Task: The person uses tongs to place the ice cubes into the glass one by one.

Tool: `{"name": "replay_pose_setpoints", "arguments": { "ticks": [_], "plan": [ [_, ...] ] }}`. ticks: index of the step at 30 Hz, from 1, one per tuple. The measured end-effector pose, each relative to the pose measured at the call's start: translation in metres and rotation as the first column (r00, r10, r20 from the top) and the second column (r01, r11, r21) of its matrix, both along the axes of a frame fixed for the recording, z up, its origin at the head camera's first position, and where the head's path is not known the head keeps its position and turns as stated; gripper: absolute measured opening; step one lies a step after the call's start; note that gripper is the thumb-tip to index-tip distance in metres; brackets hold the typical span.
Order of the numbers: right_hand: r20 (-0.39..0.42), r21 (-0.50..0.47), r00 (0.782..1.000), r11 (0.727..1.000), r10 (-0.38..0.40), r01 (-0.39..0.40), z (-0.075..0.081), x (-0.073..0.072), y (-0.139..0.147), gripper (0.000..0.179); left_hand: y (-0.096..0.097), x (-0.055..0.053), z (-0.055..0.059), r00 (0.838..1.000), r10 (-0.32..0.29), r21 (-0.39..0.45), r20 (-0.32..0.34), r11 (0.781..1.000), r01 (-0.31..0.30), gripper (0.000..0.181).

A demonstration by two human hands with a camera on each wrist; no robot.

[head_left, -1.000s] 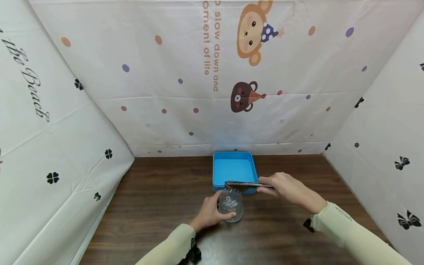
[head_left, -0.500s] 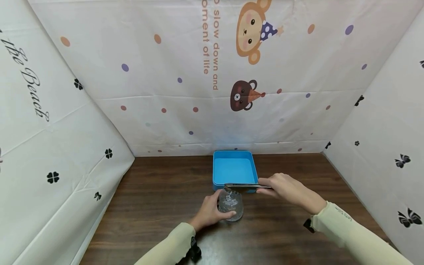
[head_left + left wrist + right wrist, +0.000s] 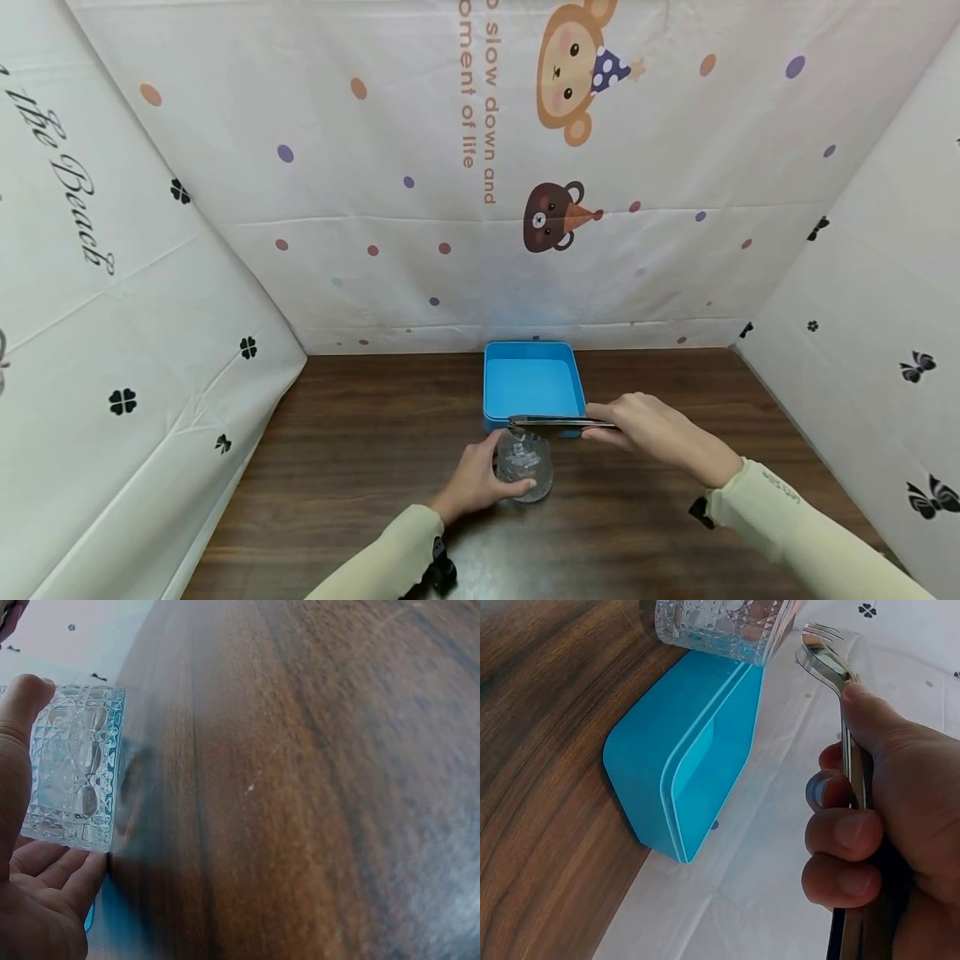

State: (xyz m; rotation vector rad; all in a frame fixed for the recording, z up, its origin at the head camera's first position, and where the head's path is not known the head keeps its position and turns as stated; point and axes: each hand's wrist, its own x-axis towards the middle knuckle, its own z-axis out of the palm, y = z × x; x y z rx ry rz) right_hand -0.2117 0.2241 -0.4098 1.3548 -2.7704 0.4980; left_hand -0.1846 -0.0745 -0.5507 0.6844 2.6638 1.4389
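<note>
My left hand (image 3: 476, 479) grips a clear patterned glass (image 3: 525, 471) standing on the table, thumb on the near side. In the left wrist view the glass (image 3: 79, 769) shows its embossed wall between thumb and fingers. Clear pieces lie inside it; their kind is hard to tell. With curled fingers my right hand (image 3: 645, 429) holds metal tongs (image 3: 566, 422) level across the glass's rim. The right wrist view shows the tongs (image 3: 851, 754) with a fork-like tip and a spoon-like tip; a faint transparent outline beside the tips is unclear.
A blue rectangular tray (image 3: 532, 375) stands right behind the glass, against the back cloth. The brown wooden table (image 3: 375, 450) extends to both sides. Printed white cloth (image 3: 405, 275) walls in the back, left and right.
The tongs have dropped slightly toward the glass's rim in the right hand, mostly over the first half second. The left hand and the glass stay in place.
</note>
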Motion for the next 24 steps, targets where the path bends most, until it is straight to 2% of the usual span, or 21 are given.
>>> {"name": "replay_pose_setpoints", "arguments": {
  "ticks": [11,18,24],
  "plan": [
    [-0.05,0.047,0.994,0.994,-0.093,0.095,-0.005,0.004,0.007,0.027,0.001,0.0,0.002,1.0,-0.005,0.008,-0.001,1.0,0.005,0.084],
    [-0.07,-0.005,0.99,0.993,-0.121,0.121,-0.011,0.004,0.011,0.037,0.001,0.0,-0.001,1.0,-0.01,0.022,0.015,1.0,0.01,0.083],
    [-0.146,-0.088,0.973,0.982,-0.181,0.17,-0.021,-0.005,0.023,0.047,0.002,0.0,0.0,1.0,-0.028,0.063,0.0,0.998,0.028,0.076]
  ]
}}
